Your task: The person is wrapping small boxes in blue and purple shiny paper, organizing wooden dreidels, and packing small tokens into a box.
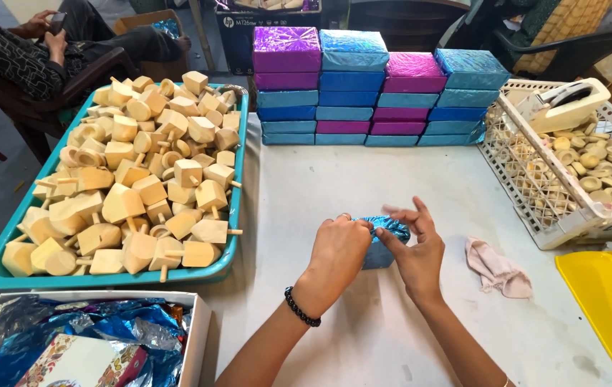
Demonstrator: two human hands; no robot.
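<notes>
Near the middle of the white surface (406, 193), both hands work on a small box half-covered in shiny blue foil (384, 240). The left hand (338, 251) is clenched on the foil at the box's 9 o'clock side, while the right hand (417, 247) pinches the crinkled foil at 3 o'clock, its other fingers spread loose (the box itself is mostly hidden behind them). The step in hand looks like folding the foil shut over an end of the box; pressing the loose flap flat likely calls for a firm hold on the box. At 12 o'clock stand stacks of wrapped purple and blue boxes (377, 89), at 9 o'clock a teal tray of wooden tops (141, 179), at 3 o'clock a white basket of wooden rings (571, 172).
</notes>
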